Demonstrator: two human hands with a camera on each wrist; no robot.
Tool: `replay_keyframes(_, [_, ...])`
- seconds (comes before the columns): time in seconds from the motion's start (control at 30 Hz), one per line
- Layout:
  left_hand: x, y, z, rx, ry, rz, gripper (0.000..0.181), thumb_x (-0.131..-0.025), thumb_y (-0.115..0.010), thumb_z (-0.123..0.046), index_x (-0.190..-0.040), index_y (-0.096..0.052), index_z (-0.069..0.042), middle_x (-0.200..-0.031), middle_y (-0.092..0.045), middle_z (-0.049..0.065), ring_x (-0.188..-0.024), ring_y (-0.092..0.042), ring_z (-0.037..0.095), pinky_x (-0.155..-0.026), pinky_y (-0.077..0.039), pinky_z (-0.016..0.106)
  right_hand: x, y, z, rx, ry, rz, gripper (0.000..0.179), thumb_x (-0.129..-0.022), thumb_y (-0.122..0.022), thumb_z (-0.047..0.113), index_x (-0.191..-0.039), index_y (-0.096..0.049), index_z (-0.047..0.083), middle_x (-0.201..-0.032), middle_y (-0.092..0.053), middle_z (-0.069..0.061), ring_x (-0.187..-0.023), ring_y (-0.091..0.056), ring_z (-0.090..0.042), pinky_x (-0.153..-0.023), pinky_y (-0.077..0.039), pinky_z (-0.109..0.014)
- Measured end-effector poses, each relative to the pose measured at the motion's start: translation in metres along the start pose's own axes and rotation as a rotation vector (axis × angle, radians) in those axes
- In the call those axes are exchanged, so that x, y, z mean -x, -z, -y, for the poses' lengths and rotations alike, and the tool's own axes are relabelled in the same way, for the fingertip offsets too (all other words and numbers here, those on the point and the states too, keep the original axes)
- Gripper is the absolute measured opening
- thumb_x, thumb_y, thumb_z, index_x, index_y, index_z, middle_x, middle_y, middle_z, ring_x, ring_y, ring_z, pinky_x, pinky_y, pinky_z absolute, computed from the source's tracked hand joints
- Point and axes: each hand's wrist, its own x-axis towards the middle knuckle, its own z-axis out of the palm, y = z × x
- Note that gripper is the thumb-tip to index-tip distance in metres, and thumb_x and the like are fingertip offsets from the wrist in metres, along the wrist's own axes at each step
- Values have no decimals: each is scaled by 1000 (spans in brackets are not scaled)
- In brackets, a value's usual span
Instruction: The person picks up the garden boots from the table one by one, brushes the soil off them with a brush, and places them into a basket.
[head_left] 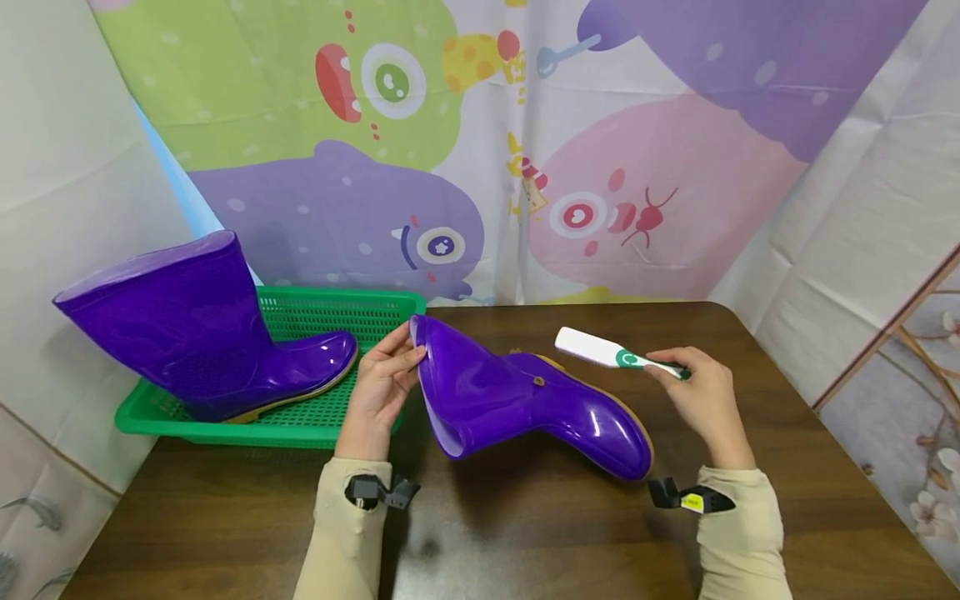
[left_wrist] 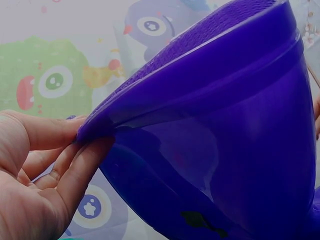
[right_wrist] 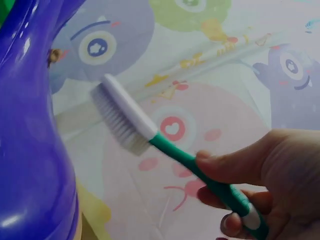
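Observation:
My left hand (head_left: 384, 379) pinches the top rim of a purple rain boot (head_left: 480, 387), thumb and fingers on either side of the edge. The boot lies tilted over the table, its opening facing left and its toe pointing right. In the left wrist view, the boot's shaft (left_wrist: 215, 135) shows a textured lining inside the rim. My right hand (head_left: 701, 396) grips the green handle of a white-headed scrub brush (head_left: 588, 346). The right wrist view shows the brush's pale bristles (right_wrist: 117, 120) turned toward the boot, with a gap between them.
A second purple boot (head_left: 202, 333) stands in a green plastic basket (head_left: 300, 432) at the left. Both rest on a dark wooden table (head_left: 540, 533). Behind it hangs a cartoon-patterned curtain (head_left: 495, 167), with pale sheets on both sides.

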Motion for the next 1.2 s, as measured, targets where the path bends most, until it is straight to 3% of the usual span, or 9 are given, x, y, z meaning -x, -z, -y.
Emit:
replay_keyframes(0.2, [-1,1,0,5,3,4,45,-88,-51,24,-101,-77,-11,-90,-71,8,-74,-69,14,-64,-57,23,-1,4,9,-148,11,-127,16,-81,-81,-1,-96,-77,0,-84,-70,-6,-68,-50,2,-60,-37,-14])
replay_keyframes(0.37, [-1,0,0,-1,-1,6,48,-89,-47,24,-101,-77,-12,-90,-70,8,-74,-69,13,-64,-57,23,0,10,19,-266,-11,-152,16,-81,-79,-4,-97,-77,-1,-80,-63,18,-65,-50,0,-57,-38,-14])
replay_keyframes(0.5, [-1,0,1,-4,-1,3,51,-89,-45,25,-100,-77,-13,-88,-70,7,-73,-68,13,-64,-57,23,2,18,36,-329,-13,-131,16,-82,-77,-8,-98,-76,-5,-82,-63,20,-66,-49,1,-57,-38,-13])
replay_keyframes(0.67, [-1,0,1,-6,-1,1,51,-89,-44,25,-100,-77,-13,-87,-70,7,-73,-68,12,-64,-57,23,4,19,43,-392,10,-71,19,-83,-75,-8,-102,-75,-5,-88,-67,16,-70,-53,-2,-58,-41,-14])
replay_keyframes(0.93, [-1,1,1,5,-3,11,45,-88,-51,24,-101,-77,-11,-89,-70,8,-74,-68,14,-65,-57,23,3,-2,35,-482,85,100,18,-85,-73,-7,-103,-74,-5,-91,-71,7,-75,-61,-5,-63,-47,-16])
replay_keyframes(1.2, [-1,1,1,17,3,6,42,-87,-55,23,-102,-77,-10,-88,-70,8,-74,-68,14,-65,-57,23,2,-26,29,-536,-47,340,20,-92,-72,6,-108,-73,-5,-99,-71,-11,-84,-62,-17,-67,-53,-25])
